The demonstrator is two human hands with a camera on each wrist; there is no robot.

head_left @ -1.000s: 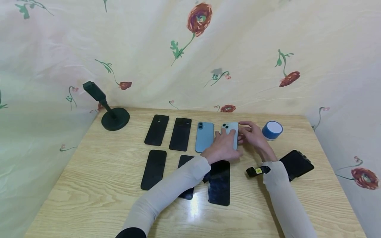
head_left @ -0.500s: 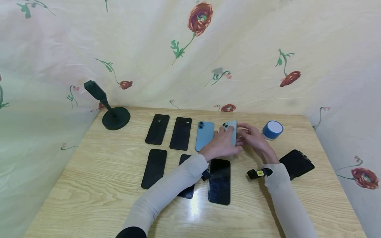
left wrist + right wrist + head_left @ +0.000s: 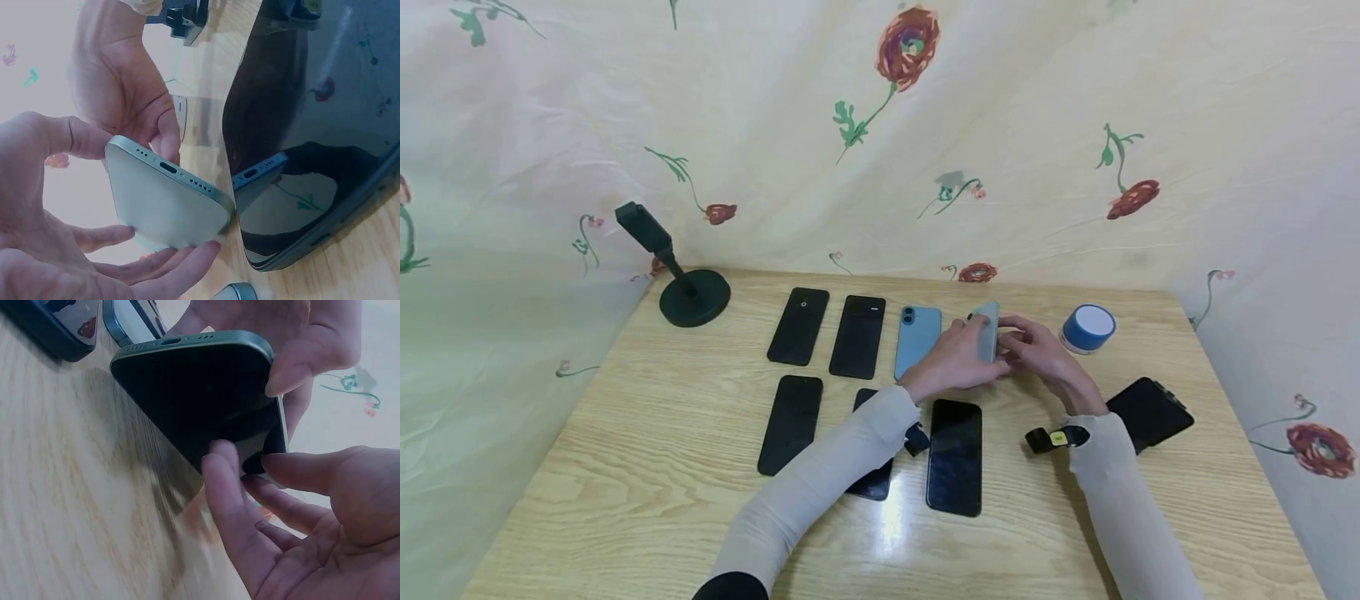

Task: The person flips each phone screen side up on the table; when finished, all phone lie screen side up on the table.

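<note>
1. Pale green smartphone (image 3: 988,333): tilted above the wooden table (image 3: 625,433), near the back edge; whether a side touches the wood cannot be told.
2. Left hand (image 3: 953,357): grips this phone, thumb on one long edge, fingers on the other.
3. Right hand (image 3: 1039,353): fingers curved and spread at the screen side; cannot tell if they grip.
4. Blue smartphone (image 3: 917,342): just left of the hands.
</note>
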